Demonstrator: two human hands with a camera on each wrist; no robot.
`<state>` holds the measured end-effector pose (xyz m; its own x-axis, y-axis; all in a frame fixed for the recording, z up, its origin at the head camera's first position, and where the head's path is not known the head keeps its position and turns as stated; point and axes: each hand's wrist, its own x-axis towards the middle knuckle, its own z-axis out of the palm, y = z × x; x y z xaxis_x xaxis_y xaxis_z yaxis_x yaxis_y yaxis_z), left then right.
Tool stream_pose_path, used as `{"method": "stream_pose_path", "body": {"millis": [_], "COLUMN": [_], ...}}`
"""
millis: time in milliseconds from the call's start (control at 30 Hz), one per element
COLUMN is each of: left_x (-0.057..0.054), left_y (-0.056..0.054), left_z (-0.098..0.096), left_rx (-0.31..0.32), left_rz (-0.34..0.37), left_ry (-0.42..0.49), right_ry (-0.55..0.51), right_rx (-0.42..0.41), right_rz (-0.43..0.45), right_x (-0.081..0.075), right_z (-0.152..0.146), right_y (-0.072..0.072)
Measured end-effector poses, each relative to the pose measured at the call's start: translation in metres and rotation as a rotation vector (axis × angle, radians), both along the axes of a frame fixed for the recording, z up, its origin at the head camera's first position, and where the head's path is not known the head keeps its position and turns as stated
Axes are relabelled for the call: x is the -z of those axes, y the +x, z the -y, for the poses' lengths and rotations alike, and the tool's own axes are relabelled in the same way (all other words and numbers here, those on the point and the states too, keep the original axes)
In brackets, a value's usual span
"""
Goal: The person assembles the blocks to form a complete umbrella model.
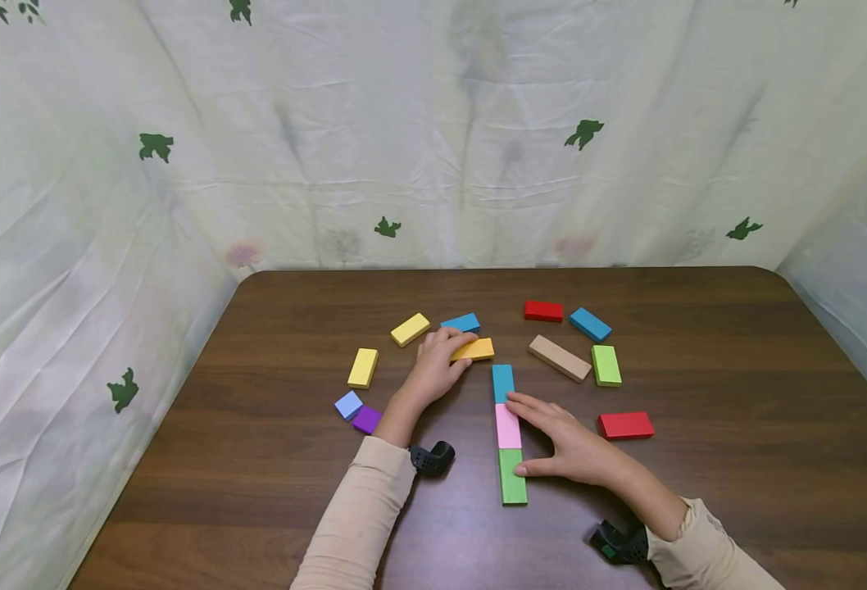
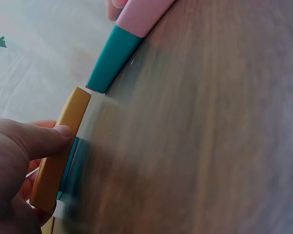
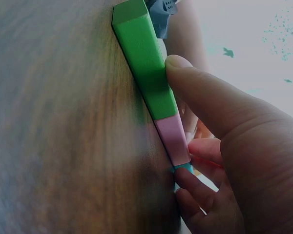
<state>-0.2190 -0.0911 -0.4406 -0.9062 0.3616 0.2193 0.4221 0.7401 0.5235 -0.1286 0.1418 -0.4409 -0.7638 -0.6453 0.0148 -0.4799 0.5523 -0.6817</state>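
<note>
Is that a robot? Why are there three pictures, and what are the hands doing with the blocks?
No robot here! These are a person's bare left hand and right hand. One picture comes from a camera on the person's head, looking forward and down. The other two come from a left-wrist camera and a right-wrist camera, so they look close up and tilted.

On the brown table, the left hand has an orange-yellow block in its grip. The right hand touches a row of three set end to end: a teal block, a pink block and a green block. Other blocks lie around them, such as a purple block on the left and a beige block on the right.
</note>
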Motion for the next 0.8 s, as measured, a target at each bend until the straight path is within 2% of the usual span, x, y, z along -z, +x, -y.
{"method": "stream_pose_path", "body": {"millis": [800], "left_x": [0.013], "left_y": [-0.001], "left_z": [-0.005], "left_rx": [0.061], "left_rz": [-0.009], "left_ry": [0.039], "right_ry": [-0.009], "right_rx": [-0.004], "right_rz": [-0.01], "right_x": [0.001], "right_z": [0.0], "right_y": [0.0]}}
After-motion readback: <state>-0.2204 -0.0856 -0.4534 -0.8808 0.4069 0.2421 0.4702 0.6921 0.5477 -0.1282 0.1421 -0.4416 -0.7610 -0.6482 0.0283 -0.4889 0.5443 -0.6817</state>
